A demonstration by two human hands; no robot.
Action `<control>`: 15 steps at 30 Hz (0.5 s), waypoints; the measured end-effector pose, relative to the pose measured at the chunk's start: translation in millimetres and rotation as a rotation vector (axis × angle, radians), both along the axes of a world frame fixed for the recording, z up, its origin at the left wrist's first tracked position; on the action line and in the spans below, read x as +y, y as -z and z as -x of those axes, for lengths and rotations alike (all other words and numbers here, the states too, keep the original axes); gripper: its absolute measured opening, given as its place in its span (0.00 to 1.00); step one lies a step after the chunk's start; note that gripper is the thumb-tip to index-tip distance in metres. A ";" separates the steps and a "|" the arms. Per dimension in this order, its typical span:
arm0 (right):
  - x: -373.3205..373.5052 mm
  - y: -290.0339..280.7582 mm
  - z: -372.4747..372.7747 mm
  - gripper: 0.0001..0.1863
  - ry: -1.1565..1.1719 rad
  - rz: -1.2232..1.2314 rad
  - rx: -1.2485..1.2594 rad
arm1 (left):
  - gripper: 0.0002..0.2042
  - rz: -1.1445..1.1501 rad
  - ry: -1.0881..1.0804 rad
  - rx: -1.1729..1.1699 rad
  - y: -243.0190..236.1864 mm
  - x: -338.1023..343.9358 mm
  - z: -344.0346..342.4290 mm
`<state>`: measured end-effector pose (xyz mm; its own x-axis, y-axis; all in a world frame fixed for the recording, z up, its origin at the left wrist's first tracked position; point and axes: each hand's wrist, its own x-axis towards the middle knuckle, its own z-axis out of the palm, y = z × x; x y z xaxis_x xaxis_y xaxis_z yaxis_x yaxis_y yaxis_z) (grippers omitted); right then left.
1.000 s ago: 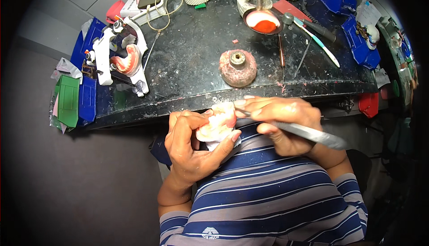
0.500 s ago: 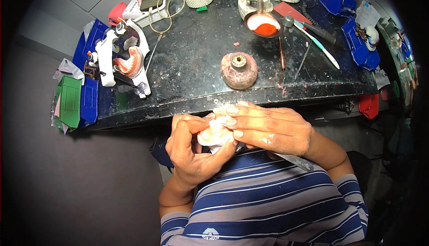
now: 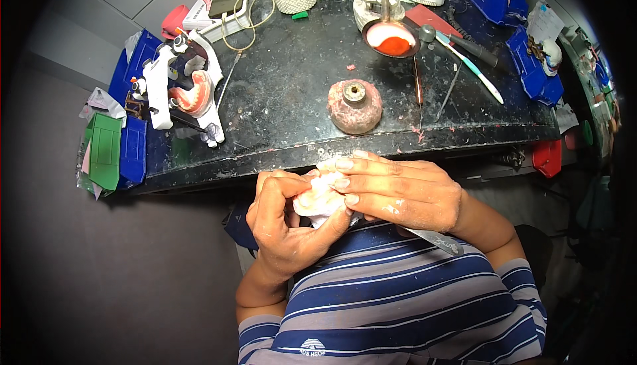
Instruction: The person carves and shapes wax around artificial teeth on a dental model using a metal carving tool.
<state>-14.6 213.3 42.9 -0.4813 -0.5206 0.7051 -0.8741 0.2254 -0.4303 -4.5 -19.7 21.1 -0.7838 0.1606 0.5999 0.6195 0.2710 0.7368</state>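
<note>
In front of my body, just off the bench edge, my left hand (image 3: 275,222) is closed round a pale, plaster-like dental cast (image 3: 320,200). Its thumb presses the near side and its bent fingers wrap the left side. Glare washes out the detail on the cast. My right hand (image 3: 408,192) reaches over from the right, its fingertips resting on the cast. From beneath that palm sticks the flat metal handle of a hand tool (image 3: 439,240), pointing down and right. The tool's working end and the right thumb are hidden.
On the black bench (image 3: 279,99) stand a pink-smeared burner bottle (image 3: 355,109) and a pan of red melted wax (image 3: 393,38). A white articulator (image 3: 159,89) holding a pink denture (image 3: 194,94) is at left. Thin tools and a toothbrush (image 3: 474,66) lie right. Blue trays (image 3: 531,66) flank the bench.
Almost nothing differs. My right hand and the tool handle have shifted very slightly to the left; my left hand and the cast keep their place.
</note>
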 end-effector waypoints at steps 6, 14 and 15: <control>-2.1 1.5 3.9 0.17 0.005 0.019 0.101 | 0.23 0.006 -0.004 -0.027 0.4 -1.4 0.2; -5.2 2.5 4.0 0.14 0.030 0.016 0.164 | 0.21 0.129 -0.088 0.030 -3.7 2.5 0.6; -5.1 2.9 3.8 0.15 0.042 -0.001 0.183 | 0.21 0.129 -0.088 0.030 -3.6 3.0 0.6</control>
